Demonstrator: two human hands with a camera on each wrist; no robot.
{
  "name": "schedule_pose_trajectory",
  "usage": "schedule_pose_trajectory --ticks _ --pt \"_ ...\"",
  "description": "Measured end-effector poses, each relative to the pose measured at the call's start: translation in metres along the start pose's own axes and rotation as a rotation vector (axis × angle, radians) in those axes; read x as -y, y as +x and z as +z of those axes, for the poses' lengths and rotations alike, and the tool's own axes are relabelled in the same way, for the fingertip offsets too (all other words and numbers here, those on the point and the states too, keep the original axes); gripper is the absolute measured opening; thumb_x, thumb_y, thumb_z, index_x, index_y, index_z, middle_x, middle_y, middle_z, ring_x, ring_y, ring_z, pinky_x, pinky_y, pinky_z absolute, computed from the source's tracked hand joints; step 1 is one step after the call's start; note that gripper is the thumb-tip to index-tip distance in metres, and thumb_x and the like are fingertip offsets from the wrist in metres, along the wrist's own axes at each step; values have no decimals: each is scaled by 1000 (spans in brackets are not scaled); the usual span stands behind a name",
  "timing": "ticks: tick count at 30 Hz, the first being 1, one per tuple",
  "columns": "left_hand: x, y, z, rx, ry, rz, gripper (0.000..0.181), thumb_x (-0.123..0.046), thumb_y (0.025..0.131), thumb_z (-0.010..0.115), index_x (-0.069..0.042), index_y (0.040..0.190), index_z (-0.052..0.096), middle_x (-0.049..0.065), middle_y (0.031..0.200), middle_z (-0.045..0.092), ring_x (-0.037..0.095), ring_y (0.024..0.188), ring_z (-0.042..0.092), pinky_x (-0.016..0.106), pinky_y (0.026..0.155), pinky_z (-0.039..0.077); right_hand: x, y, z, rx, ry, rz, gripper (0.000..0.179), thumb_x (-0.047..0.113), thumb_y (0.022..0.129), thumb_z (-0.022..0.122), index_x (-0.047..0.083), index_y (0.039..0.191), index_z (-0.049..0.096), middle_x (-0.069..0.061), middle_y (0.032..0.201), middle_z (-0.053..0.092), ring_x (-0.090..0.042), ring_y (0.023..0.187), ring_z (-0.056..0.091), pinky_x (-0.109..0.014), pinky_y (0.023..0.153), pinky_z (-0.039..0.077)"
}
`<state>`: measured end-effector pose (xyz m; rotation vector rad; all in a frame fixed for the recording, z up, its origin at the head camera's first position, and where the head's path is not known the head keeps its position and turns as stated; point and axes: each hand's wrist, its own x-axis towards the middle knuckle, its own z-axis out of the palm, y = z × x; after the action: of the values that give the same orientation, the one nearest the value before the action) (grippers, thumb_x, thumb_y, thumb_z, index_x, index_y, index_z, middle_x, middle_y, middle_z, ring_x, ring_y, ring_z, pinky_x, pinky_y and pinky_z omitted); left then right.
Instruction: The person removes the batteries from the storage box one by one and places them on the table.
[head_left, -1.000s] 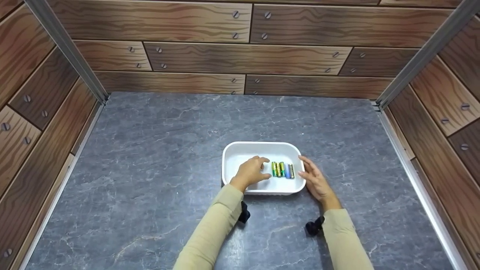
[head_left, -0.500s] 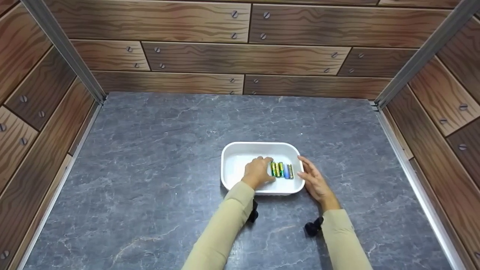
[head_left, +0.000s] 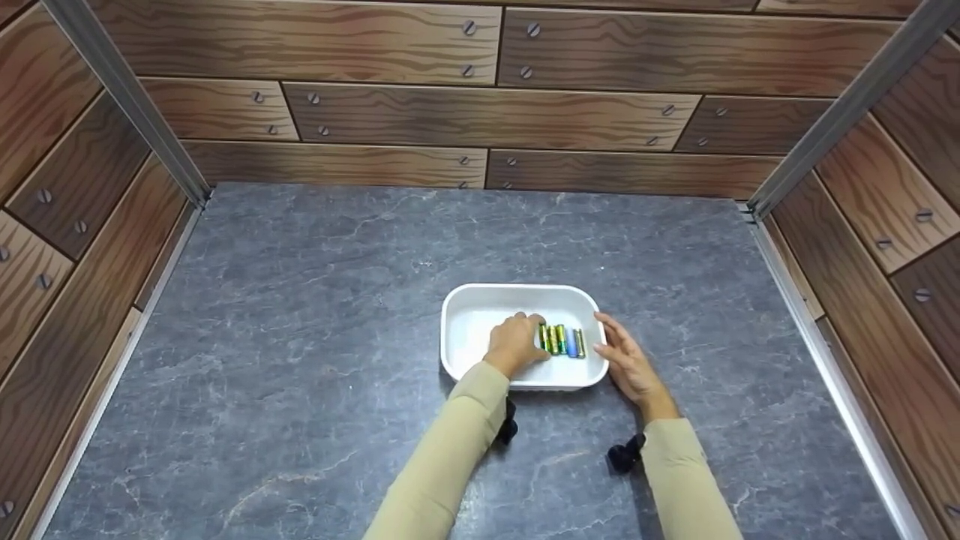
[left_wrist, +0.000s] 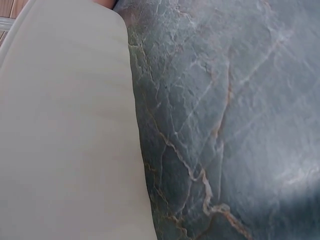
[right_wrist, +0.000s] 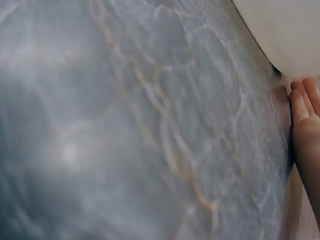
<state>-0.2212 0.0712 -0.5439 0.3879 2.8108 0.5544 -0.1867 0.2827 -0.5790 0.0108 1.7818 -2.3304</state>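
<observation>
Even, fairly bright light, pale glare on the tabletop [head_left: 315, 300] (blurry in the right wrist view).

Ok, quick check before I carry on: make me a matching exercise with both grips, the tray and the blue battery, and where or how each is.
1. left grip
2. right grip
3. tray
4. blue battery

A. white, on the grey tabletop
B. second from the right in the battery row
C. inside the tray, at the row's left end
D. at the tray's right side

Pairs: 1-C, 2-D, 3-A, 4-B
</observation>
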Motion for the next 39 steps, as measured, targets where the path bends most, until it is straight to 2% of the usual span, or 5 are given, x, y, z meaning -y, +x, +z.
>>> schedule_pose_trajectory --ticks 6,15,23,30,39 --pt "1 -2 -5 22 -20 1 60 -37 76 80 -20 129 59 5 116 65 23 105 65 37 88 53 -1 1 0 0 -2 0 51 -6 90 50 24 132 50 9 131 54 -7 117 55 -23 93 50" --pt "4 -4 -18 4 -39 24 63 -35 72 83 -23 130 59 4 118 67 20 107 66 38 87 54 -1 1 -2 45 10 -21 50 -5 92 49 30 127 53 12 130 55 -6 117 55 -23 93 50" --pt "9 -10 -30 -5 -75 48 59 -34 74 83 -22 127 60 3 101 67 18 88 65 35 77 54 -1 1 -2 36 12 -22 50 -5 91 51 30 126 54 10 130 55 -8 117 56 -23 92 51" --pt "19 -20 -40 -12 -101 82 59 -36 74 82 -23 127 60 2 98 66 15 80 62 29 66 49 0 1 -2 37 -3 -4 49 -4 92 50 30 128 52 11 131 52 -4 119 53 -21 95 49" --pt "35 -32 -54 -46 -137 119 58 -34 74 82 -20 126 60 3 94 66 9 70 49 23 58 36 -1 1 -1 9 -13 8 49 -4 92 50 33 124 54 13 131 52 -2 119 52 -20 94 48"
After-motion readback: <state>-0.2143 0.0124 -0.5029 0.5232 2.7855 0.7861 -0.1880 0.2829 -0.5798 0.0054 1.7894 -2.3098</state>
